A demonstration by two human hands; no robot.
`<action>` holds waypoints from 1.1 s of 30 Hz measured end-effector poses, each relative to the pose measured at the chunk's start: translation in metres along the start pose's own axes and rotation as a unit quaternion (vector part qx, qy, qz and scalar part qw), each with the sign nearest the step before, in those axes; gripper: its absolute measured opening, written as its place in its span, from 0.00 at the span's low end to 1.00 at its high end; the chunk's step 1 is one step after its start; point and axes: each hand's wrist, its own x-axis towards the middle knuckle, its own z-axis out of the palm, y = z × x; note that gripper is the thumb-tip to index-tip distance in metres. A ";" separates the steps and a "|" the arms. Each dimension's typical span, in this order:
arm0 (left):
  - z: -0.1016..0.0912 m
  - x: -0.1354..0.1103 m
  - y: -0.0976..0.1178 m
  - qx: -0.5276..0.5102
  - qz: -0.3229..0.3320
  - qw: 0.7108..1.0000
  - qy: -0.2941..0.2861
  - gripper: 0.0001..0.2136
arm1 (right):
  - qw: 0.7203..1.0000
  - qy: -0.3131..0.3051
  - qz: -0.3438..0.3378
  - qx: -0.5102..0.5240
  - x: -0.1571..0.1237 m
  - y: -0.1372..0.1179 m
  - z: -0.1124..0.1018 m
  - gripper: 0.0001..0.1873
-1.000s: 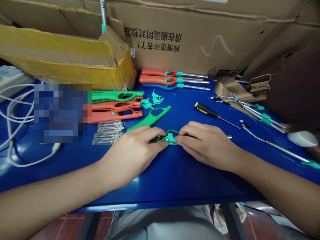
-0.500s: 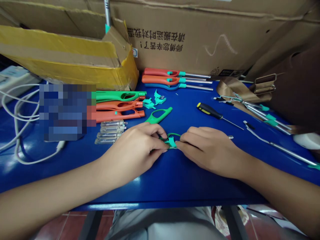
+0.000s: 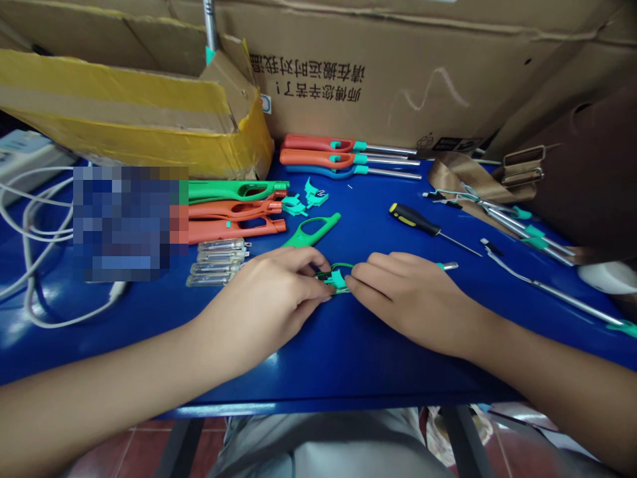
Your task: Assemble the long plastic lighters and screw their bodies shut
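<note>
Pinching the teal clip over the table with my left hand, I see from afar more metal tip past my right hand, its grip unclear, suggesting repositioning.

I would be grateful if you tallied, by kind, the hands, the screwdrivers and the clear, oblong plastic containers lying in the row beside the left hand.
Bare hands, the left hand and the right hand: 2
Clear, oblong plastic containers: 4 visible
Screwdriver with a black-and-yellow handle: 1
Total: 7
</note>
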 end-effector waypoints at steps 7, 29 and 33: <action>0.001 -0.002 0.000 0.006 0.005 1.000 0.008 0.09 | 1.000 0.014 0.011 0.019 0.000 0.002 0.005 0.20; -0.002 -0.009 -0.003 0.148 0.131 0.980 -0.014 0.12 | 0.921 0.046 0.163 0.352 -0.006 0.021 0.002 0.08; 0.000 -0.011 -0.005 0.113 0.118 0.987 0.006 0.14 | 0.912 0.047 0.178 0.368 -0.005 0.020 0.003 0.07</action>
